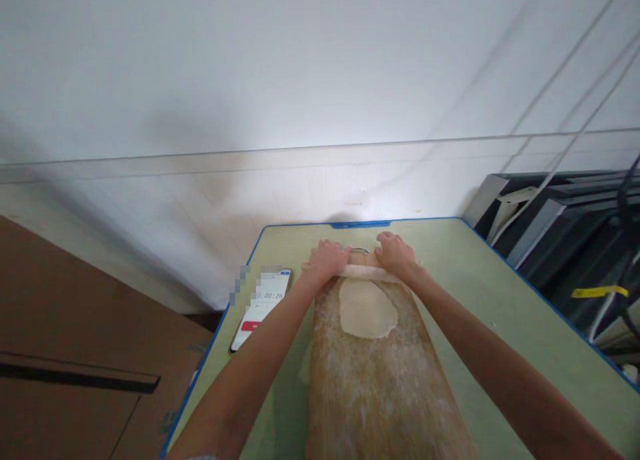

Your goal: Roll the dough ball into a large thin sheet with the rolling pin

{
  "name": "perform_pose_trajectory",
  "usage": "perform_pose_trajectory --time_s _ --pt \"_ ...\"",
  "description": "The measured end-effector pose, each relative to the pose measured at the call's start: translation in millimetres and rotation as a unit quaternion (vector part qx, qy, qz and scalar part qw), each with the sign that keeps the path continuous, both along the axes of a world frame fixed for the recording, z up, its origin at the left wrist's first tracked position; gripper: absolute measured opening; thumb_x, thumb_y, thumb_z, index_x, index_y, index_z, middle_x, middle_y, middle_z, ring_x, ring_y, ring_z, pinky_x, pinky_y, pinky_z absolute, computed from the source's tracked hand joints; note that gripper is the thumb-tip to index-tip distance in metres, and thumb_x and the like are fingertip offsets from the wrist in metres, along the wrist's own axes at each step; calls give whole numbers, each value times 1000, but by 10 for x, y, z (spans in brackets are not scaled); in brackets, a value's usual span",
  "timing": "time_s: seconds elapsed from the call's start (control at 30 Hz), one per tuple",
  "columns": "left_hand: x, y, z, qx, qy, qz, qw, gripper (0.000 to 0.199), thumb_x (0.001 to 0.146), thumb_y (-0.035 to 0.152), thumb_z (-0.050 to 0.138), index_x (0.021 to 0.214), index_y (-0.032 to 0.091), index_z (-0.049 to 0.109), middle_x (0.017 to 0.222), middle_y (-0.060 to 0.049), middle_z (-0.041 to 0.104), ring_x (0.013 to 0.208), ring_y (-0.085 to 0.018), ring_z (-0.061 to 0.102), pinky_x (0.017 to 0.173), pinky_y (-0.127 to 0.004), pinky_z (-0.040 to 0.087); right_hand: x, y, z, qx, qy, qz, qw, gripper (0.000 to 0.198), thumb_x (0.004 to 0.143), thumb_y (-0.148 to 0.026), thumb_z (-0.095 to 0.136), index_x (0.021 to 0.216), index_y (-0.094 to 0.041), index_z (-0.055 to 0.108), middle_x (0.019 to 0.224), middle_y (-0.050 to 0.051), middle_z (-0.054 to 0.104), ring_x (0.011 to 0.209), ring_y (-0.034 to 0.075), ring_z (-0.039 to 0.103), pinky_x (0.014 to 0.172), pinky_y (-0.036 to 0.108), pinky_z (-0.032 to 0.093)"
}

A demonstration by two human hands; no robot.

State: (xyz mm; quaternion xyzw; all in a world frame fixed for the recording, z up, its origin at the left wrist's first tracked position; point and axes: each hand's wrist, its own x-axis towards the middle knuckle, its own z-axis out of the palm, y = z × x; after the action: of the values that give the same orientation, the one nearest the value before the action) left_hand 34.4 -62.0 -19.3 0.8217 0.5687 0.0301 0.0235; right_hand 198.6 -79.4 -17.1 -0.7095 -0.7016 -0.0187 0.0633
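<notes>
A pale, floury rolling pin (pixel 367 272) lies crosswise near the far end of a long wooden board (pixel 370 400). My left hand (pixel 327 257) is closed over its left part, and my right hand (pixel 397 255) curls over the right part. Just on the near side of the pin, a flat, uneven round of dough (pixel 367 311) lies on the flour-dusted wood. Part of the pin is hidden under my fingers. Behind it, between my hands, shows a small curved metal edge (pixel 359 250), probably the board's handle.
The green table (pixel 480 313) has a blue rim and stands against a white wall (pixel 310 80). Left of the board lies a phone (pixel 267 300) showing a timer. Dark flat panels (pixel 565 227) and cables are at the right; brown cardboard (pixel 75 313) is at the left.
</notes>
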Motion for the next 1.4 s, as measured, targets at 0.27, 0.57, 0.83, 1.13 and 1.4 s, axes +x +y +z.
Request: perform_pose_trajectory --time_s 0.27,0.57,0.83,1.13,1.4 --pt "-174 -377 14 37 21 -50 998 49 96 42 20 115 13 54 131 -15 49 126 -24 42 101 -39 34 19 -552 3 3 -43 85 995 42 96 -34 20 93 -19 60 97 9 64 90 18 62 67 27 42" --pt "-465 -752 188 29 44 -109 993 34 91 36 40 110 11 52 113 -13 61 104 -24 58 89 -33 43 120 -863 94 -3 -109 201 973 35 91 -44 38 101 -15 55 99 9 64 92 23 61 70 30 39" --pt "-516 -1117 360 22 59 -130 990 29 90 36 43 106 14 52 109 -11 59 101 -24 57 86 -34 44 223 -1212 -28 172 -155 235 944 18 85 -34 54 89 -16 55 86 7 64 80 23 60 77 36 39" --pt "-427 -1035 56 59 0 -73 996 41 94 45 29 108 12 50 108 -12 60 99 -24 58 83 -36 47 130 -1135 -401 261 -67 189 944 44 93 -43 30 113 -12 55 124 17 58 119 27 48 100 50 29" --pt "-331 -729 -50 100 5 -21 995 50 95 47 20 121 13 46 130 -14 51 124 -25 44 98 -39 38 69 -807 -191 112 -14 162 980 51 93 -46 29 123 -14 54 128 15 55 119 24 50 104 47 30"
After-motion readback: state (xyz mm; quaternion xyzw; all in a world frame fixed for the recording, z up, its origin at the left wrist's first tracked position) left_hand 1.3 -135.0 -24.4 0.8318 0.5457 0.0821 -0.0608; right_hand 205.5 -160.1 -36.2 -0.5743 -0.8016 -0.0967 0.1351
